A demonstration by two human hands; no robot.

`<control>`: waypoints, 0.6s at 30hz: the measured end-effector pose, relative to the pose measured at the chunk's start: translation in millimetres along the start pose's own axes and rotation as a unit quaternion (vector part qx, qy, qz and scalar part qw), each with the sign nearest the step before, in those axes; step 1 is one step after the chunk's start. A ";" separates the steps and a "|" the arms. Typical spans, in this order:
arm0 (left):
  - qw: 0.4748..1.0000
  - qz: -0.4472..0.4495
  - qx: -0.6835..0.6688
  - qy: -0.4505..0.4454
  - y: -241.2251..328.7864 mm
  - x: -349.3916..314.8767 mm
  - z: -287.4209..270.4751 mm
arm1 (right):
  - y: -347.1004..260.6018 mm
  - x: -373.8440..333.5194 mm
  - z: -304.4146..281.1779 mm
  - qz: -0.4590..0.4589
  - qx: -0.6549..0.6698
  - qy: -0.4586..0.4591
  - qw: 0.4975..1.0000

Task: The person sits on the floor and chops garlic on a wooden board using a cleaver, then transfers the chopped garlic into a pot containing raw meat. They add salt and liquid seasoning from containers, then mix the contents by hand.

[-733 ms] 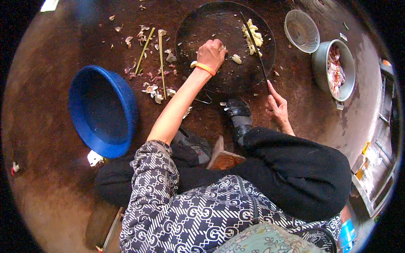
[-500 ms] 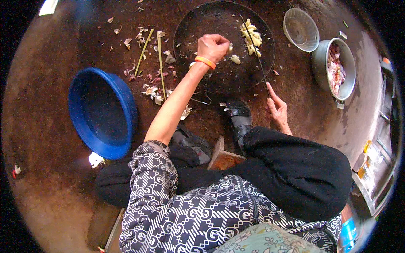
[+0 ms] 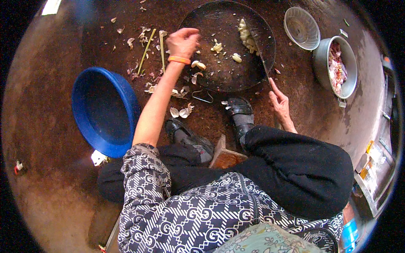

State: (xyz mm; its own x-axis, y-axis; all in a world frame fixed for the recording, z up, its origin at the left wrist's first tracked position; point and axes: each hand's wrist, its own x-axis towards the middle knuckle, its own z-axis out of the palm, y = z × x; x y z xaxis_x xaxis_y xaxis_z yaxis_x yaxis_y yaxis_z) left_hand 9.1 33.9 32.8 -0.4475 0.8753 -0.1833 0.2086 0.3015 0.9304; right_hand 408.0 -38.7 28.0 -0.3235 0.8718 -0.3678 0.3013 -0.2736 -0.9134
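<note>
A dark round chopping board lies on the floor in front of me. My left hand, slightly blurred, is over the board's left edge with its fingers curled together; what they hold, if anything, is hidden. My right hand grips a knife at the board's right side, forefinger stretched along it. The blade rests beside a heap of pale garlic. One peeled garlic clove and a small broken lump of garlic sit mid-board. Garlic pieces with skins are at the left rim, below my left wrist.
Left of me is a blue basin. Garlic skins and green stalks litter the floor left of the board. At the right are a clear plastic bowl and a metal pot with raw meat. My shoes are close to the board.
My left hand has moved left from above the board's middle to its left edge. A garlic lump now shows where it was. The knife blade has shifted and tilted beside the garlic heap.
</note>
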 end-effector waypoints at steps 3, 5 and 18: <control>0.987 0.036 0.120 0.104 -15.7 14.3 -56.0 | -9.4 -8.0 4.5 0.036 0.032 -0.049 0.998; 0.872 0.175 0.429 0.156 -26.8 9.8 -96.0 | -20.5 -13.8 10.8 0.076 0.033 -0.073 0.994; 0.926 0.241 0.281 -0.077 -31.8 -87.5 -45.6 | -36.0 -13.5 45.4 0.264 0.277 -0.266 0.885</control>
State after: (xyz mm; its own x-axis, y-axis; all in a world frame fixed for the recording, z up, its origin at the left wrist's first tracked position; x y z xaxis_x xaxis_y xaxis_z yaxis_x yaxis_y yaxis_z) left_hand 2.0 -69.5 33.7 -0.0649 0.9898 0.1265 0.7912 -0.0262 0.6110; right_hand 360.8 -59.1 57.9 -0.6893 0.2890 -0.6643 0.0986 -0.8710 -0.4812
